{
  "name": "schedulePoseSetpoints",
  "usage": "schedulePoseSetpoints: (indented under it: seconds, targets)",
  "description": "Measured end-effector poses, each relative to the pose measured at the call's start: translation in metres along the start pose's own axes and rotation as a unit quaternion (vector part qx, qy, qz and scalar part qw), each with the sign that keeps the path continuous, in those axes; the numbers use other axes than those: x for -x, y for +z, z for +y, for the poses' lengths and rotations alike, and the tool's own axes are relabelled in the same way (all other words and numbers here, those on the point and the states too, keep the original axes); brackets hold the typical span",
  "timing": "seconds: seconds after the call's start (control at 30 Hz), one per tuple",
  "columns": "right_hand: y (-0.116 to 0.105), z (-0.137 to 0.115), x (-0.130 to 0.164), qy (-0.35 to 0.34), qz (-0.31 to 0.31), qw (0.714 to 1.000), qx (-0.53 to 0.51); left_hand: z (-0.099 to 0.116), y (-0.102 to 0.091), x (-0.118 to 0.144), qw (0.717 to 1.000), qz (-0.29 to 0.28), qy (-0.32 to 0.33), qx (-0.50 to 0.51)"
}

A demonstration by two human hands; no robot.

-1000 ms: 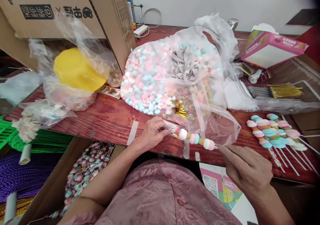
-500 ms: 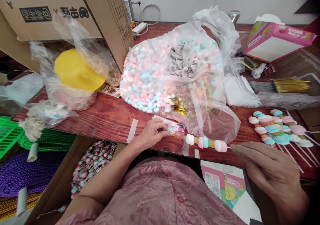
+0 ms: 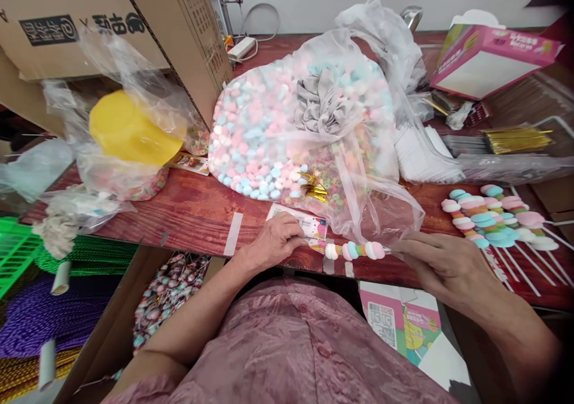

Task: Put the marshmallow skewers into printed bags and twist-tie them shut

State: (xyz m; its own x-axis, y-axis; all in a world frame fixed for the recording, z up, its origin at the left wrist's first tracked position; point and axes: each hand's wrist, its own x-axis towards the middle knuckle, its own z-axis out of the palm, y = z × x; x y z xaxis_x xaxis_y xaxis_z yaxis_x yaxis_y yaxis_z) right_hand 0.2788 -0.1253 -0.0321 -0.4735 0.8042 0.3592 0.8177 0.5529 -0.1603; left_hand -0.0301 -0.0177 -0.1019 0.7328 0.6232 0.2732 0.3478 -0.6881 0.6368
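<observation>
I see the right hand pinching the candy skewer, its tip at the printed sleeve the left hand pinches, probably barely in; finished skewers piled right, unbagged.

A small candy-packing workshop: on the red wooden table sits a big clear bag of pastel marshmallows, with finished candy skewers to its right, cardboard cartons behind-left, and gold twist ties far right.
</observation>
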Motion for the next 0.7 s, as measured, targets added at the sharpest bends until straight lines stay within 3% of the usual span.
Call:
schedulePoseSetpoints:
  seconds: [0.13,0.33,0.5,0.7]
  targets:
    - [0.0,0.003,-0.004,-0.004,0.008,1.0,0.018,-0.001,0.001,-0.001,0.999,-0.021,0.023,-0.014]
    - [-0.003,-0.004,-0.003,-0.114,0.043,0.977,0.176,-0.007,-0.005,-0.001,0.998,-0.036,0.046,-0.002]
    - [-0.004,-0.005,-0.002,-0.122,0.073,0.974,0.177,-0.009,-0.011,-0.003,0.996,-0.074,0.048,0.011]
    - [-0.005,-0.008,-0.007,-0.129,0.065,0.971,0.189,-0.008,-0.011,-0.004,0.994,-0.093,0.057,0.012]
